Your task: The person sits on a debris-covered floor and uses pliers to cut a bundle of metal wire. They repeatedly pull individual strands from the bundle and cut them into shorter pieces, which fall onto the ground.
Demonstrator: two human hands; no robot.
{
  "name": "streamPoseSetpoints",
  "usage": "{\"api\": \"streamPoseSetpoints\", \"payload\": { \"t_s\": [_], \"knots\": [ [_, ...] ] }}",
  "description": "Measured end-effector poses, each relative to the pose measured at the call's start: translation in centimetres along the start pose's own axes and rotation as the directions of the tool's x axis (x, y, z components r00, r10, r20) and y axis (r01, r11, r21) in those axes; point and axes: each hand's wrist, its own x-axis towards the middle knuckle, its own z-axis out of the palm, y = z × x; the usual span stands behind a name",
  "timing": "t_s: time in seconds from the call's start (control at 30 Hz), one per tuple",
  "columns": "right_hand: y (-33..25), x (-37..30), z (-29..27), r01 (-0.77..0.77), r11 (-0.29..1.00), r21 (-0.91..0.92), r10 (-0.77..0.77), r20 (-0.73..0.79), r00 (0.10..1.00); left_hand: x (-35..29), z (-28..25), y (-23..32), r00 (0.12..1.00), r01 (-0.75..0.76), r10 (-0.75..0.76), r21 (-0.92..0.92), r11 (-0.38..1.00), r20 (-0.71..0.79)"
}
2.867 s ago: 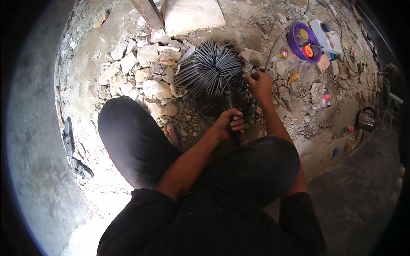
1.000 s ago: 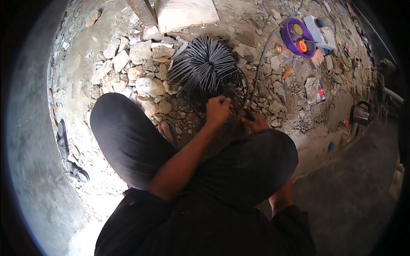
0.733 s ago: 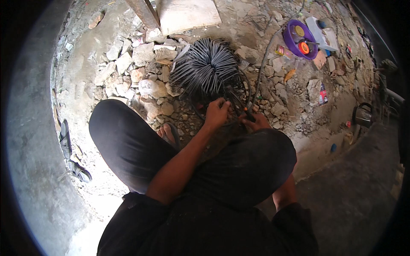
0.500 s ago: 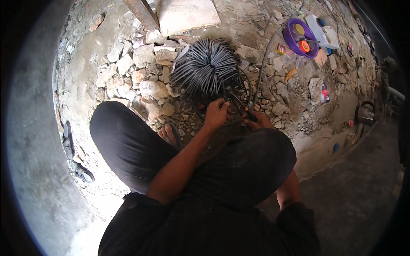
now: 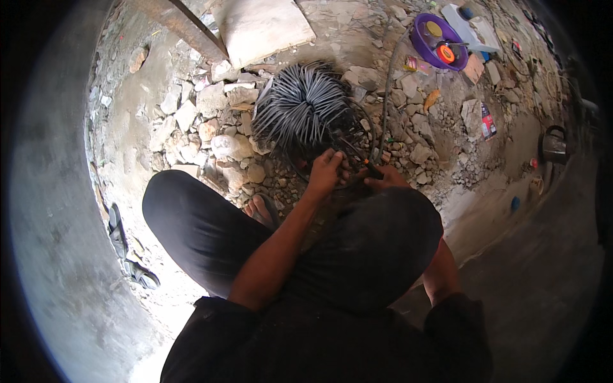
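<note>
A thick round bundle of grey wire (image 5: 305, 102) sits on the rubble in front of me, its strands fanning out from a dark centre. At its near edge my left hand (image 5: 327, 172) is closed with the fingers pinched together; what they hold is too small to make out. Just to the right, my right hand (image 5: 387, 179) is wrapped round a dark-handled tool (image 5: 374, 170) with an orange band, pointing toward the bundle. The tool's tip is hard to see against the dark ground. A dark cable (image 5: 385, 121) runs along the ground beside the bundle.
Broken stones (image 5: 207, 131) lie left of the bundle. A pale board (image 5: 262, 29) and a rusty metal bar (image 5: 182, 25) are at the far side. A purple basin (image 5: 421, 48) holding small items stands far right, beside a white box (image 5: 469, 29). Sandals (image 5: 140, 274) lie at left.
The view has shifted slightly, so the ground things sit a little differently in it. Both hands stay close together at the bundle's near edge, the right still holding the tool.
</note>
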Motion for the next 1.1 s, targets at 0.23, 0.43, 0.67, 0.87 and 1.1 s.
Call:
{"api": "streamPoseSetpoints", "payload": {
  "t_s": [0.23, 0.43, 0.67, 0.87, 1.1],
  "knots": [
    [-3.4, -1.5, 1.5, -0.055, 0.962, 0.269, 0.028, 0.103, 0.994, -0.3, -1.3, -0.5, 0.995, 0.068, -0.051, -0.197, 0.978, 0.089],
    [-4.3, -1.8, 1.8, -0.08, 0.888, 0.453, 0.016, 0.142, 0.99, 0.0, -1.7, -1.1, 0.995, 0.083, -0.075, -0.147, 0.986, 0.06],
    [2.1, 1.6, 2.7, -0.229, 0.967, 0.114, 0.22, 0.088, 0.972, 0.0, -0.8, -0.8, 0.999, 0.04, -0.039, 0.086, 0.995, -0.019],
    [-1.5, 1.5, 4.5, -0.445, 0.758, -0.477, 0.246, -0.423, 0.872, 0.1, 2.1, -0.1, 0.963, 0.22, -0.215, 0.011, 0.975, -0.161],
    [3.4, 0.2, 8.8, -0.201, 0.682, -0.703, -0.233, -0.47, 0.851, 2.7, 7.0, -3.7, 0.829, 0.097, -0.217, -0.251, 0.963, -0.515]
  ]
}}
